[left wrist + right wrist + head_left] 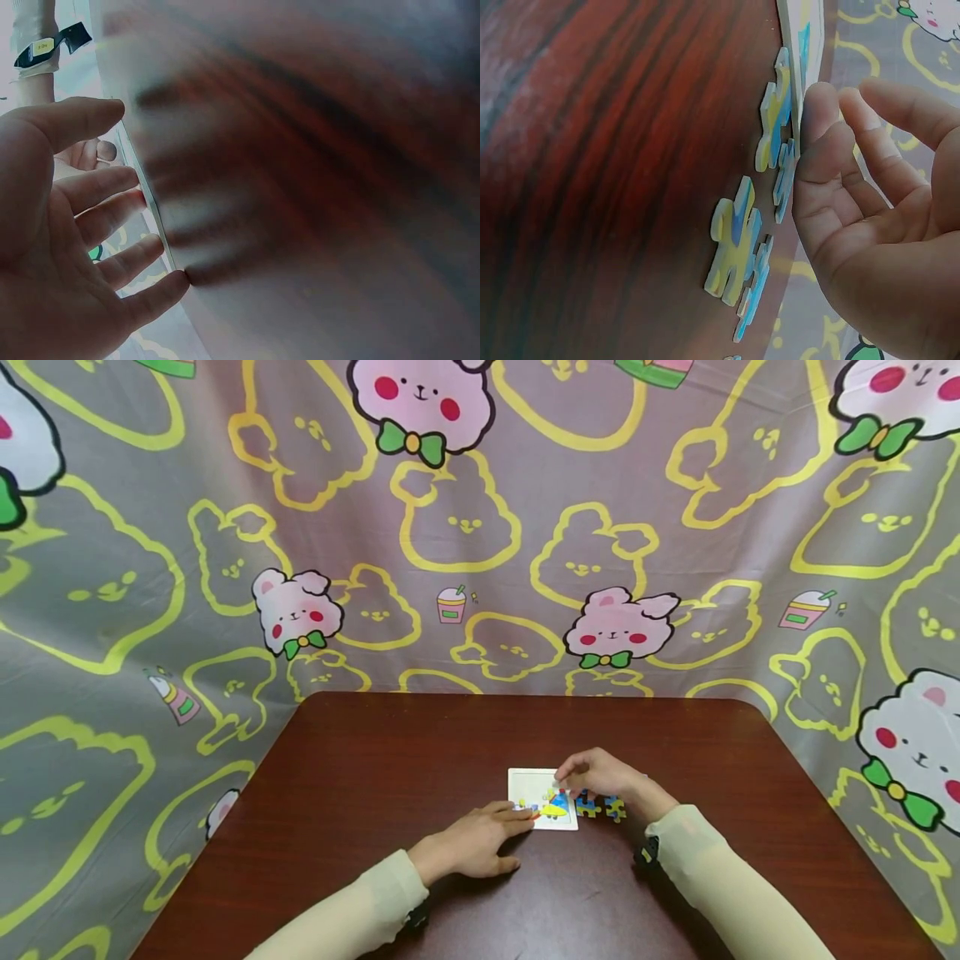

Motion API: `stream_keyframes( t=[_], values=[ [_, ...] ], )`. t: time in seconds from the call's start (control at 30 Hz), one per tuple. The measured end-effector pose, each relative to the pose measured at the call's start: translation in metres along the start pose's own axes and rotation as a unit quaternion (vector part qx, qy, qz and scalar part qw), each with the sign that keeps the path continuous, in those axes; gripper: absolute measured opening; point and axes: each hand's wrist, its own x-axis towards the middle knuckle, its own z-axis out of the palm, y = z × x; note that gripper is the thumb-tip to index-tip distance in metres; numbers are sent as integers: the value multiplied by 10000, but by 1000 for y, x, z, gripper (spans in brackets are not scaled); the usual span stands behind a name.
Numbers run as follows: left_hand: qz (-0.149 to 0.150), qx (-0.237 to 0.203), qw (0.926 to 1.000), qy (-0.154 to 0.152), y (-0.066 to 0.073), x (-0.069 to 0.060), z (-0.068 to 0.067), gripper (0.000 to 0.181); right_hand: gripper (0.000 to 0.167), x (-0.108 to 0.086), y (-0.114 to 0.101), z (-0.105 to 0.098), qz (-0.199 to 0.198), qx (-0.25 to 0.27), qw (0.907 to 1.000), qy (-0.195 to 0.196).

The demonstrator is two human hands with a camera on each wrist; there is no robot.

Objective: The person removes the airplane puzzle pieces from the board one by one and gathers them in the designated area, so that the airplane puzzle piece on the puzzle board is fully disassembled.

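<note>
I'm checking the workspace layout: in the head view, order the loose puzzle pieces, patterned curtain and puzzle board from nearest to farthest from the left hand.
From the left hand:
1. Puzzle board: at its fingertips.
2. Loose puzzle pieces: right of the board.
3. Patterned curtain: behind the table.

Worktop [390, 752], toward far edge: room to pass.
Puzzle board [527, 780], lower-left corner: my left hand [478, 840] blocks it.
Puzzle board, right edge: jigsaw pieces [615, 810], my right hand [604, 774] obstruct.
</note>
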Motion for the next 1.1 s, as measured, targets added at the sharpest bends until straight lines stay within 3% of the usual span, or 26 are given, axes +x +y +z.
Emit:
stream_keyframes(
  t=[0.73, 1.1],
  values=[
    [-11, -8, 10000, 10, 2, 0, -1, 62, 13, 1, -2, 4, 83, -251, 9995, 171],
    [37, 46, 10000, 67, 2, 0, 0, 62, 14, 3, -1, 7, -115, -174, 9995, 247]
  ],
)
